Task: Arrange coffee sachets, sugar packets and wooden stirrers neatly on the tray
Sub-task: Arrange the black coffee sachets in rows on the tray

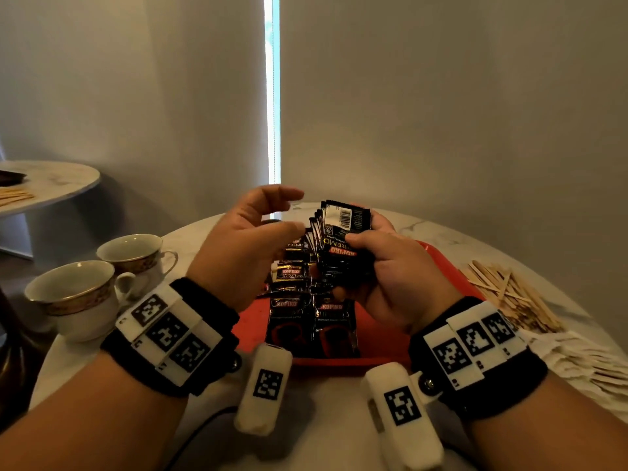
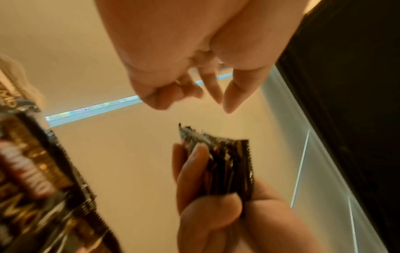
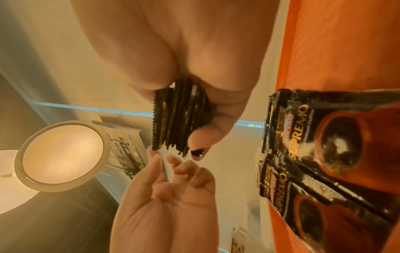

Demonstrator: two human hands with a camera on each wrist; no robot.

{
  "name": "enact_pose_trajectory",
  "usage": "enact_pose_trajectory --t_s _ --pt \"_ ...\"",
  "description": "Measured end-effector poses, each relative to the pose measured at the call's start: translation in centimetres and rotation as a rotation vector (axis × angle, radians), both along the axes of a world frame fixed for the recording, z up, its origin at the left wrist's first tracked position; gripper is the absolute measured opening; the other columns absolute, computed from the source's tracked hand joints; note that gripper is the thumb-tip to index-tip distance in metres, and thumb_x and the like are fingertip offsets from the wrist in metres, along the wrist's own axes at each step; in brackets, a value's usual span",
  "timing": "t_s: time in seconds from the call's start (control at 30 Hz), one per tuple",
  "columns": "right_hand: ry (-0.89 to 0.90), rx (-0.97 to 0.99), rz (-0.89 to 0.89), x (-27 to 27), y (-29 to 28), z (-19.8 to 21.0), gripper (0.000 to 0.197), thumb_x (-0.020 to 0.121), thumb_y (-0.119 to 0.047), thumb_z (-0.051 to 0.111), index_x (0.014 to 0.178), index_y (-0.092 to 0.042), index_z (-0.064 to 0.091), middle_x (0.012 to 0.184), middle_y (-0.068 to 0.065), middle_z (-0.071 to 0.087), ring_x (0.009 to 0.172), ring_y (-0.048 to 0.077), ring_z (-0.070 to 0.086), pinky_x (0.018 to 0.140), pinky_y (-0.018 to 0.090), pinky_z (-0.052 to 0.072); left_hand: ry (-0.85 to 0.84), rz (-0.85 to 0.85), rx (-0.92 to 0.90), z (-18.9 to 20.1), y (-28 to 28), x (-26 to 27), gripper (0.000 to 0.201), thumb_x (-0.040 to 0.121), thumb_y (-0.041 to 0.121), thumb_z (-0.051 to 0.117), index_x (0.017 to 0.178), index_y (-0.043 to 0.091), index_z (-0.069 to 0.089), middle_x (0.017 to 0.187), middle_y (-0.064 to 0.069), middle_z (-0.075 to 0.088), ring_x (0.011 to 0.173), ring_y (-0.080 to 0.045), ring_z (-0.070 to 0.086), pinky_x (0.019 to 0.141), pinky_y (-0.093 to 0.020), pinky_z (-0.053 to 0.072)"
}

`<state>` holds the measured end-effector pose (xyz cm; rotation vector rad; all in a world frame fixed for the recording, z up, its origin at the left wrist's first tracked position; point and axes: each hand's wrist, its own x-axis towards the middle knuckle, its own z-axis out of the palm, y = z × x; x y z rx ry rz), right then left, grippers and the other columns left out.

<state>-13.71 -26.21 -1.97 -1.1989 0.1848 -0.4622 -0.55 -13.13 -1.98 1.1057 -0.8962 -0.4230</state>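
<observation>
My right hand (image 1: 363,232) grips a fanned stack of black coffee sachets (image 1: 343,229) upright above the red tray (image 1: 390,341). Several more sachets (image 1: 306,321) lie in two overlapping rows on the tray. My left hand (image 1: 299,212) hovers just left of the stack with loosely curved fingers and holds nothing. In the right wrist view the left fingertips (image 3: 155,159) sit right at the edge of the held stack (image 3: 179,116). Loose wooden stirrers (image 1: 509,294) and pale sugar packets (image 1: 584,362) lie on the table right of the tray.
Two gold-rimmed cups (image 1: 78,294) stand at the round marble table's left edge. A second small table (image 1: 51,185) with more stirrers stands at far left. A dark cable (image 1: 204,426) runs across the near table edge. A curtain hangs behind.
</observation>
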Motion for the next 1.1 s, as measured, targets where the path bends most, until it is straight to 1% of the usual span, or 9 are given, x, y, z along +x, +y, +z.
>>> enact_pose_trajectory --t_s 0.07,0.13,0.2,0.37,0.53,0.63,0.83,0.97,1.1 --pt "0.005 -0.002 0.029 -0.3 0.0 0.1 0.038 0.101 -0.006 0.039 0.132 -0.021 0.053 0.112 0.018 0.069 0.08 0.034 0.07 0.046 0.032 0.05 -0.1 -0.088 0.028 0.5 0.6 -0.6 0.044 0.083 -0.012 0.065 0.108 0.024 0.073 0.087 -0.01 0.049 0.066 -0.011 0.052 0.058 -0.019 0.049" --pt "0.015 -0.025 0.064 -0.5 0.1 0.2 0.036 0.101 -0.009 0.039 0.132 -0.021 0.054 0.112 0.017 0.069 0.081 0.033 0.071 0.049 0.033 0.05 -0.309 -0.09 0.107 0.4 0.7 -0.9 0.051 0.086 -0.019 0.058 0.11 0.023 0.073 0.102 -0.003 0.057 0.074 -0.006 0.054 0.067 -0.015 0.049" --pt "0.031 -0.04 0.072 -0.5 0.1 0.1 0.036 0.101 -0.011 0.039 0.132 -0.02 0.055 0.115 0.018 0.067 0.083 0.033 0.07 0.049 0.033 0.049 -0.472 -0.067 0.178 0.4 0.8 -1.0 0.052 0.086 -0.016 0.062 0.108 0.029 0.075 0.122 0.006 0.056 0.088 0.004 0.056 0.075 -0.013 0.049" --pt "0.075 -0.047 0.069 -0.7 0.2 0.1 0.032 0.101 -0.018 0.044 0.131 -0.015 0.055 0.114 0.018 0.065 0.092 0.036 0.066 0.048 0.032 0.048 -0.553 0.005 0.218 0.4 0.9 -0.1 0.043 0.086 0.002 0.072 0.097 0.044 0.078 0.115 0.021 0.059 0.103 -0.001 0.059 0.079 -0.02 0.052" --pt "0.07 0.012 0.112 -0.5 0.5 0.1 0.048 0.098 -0.039 0.05 0.138 -0.013 0.053 0.112 0.015 0.066 0.078 0.029 0.069 0.043 0.028 0.048 -0.448 0.063 0.161 0.5 0.8 -0.2 0.022 0.066 0.029 0.078 0.086 0.039 0.081 0.109 0.017 0.065 0.105 -0.014 0.064 0.091 -0.043 0.058" --pt "0.056 0.046 0.12 -0.4 0.3 0.0 0.052 0.099 -0.044 0.047 0.139 -0.012 0.052 0.108 0.014 0.068 0.075 0.026 0.07 0.041 0.025 0.048 -0.428 0.093 0.116 0.6 0.8 -0.3 0.024 0.057 0.042 0.078 0.081 0.041 0.081 0.108 0.015 0.068 0.108 -0.016 0.065 0.092 -0.048 0.058" --pt "0.036 0.073 0.083 -0.3 0.1 -0.2 0.042 0.101 -0.031 0.047 0.139 -0.013 0.051 0.114 0.018 0.065 0.076 0.028 0.069 0.043 0.026 0.05 -0.398 0.121 0.051 0.2 0.4 0.1 0.018 0.062 0.029 0.078 0.077 0.038 0.081 0.105 0.011 0.07 0.109 -0.016 0.066 0.088 -0.033 0.058" --pt "0.043 0.11 0.011 0.0 -0.6 -0.5 0.039 0.102 -0.02 0.05 0.139 -0.013 0.049 0.122 0.021 0.066 0.078 0.031 0.07 0.043 0.029 0.05 -0.333 0.2 0.034 0.5 0.6 0.0 0.017 0.072 0.028 0.074 0.084 0.037 0.08 0.1 0.008 0.075 0.102 -0.016 0.069 0.094 -0.045 0.056" --pt "0.038 0.072 -0.035 -0.2 -1.2 -0.3 0.04 0.088 -0.014 0.062 0.125 0.0 0.055 0.099 0.018 0.07 0.073 0.027 0.07 0.059 0.033 0.055 -0.107 0.241 -0.06 0.7 0.7 0.2 0.026 0.076 0.024 0.073 0.101 0.02 0.068 0.104 -0.014 0.075 0.101 -0.033 0.072 0.097 -0.059 0.053"
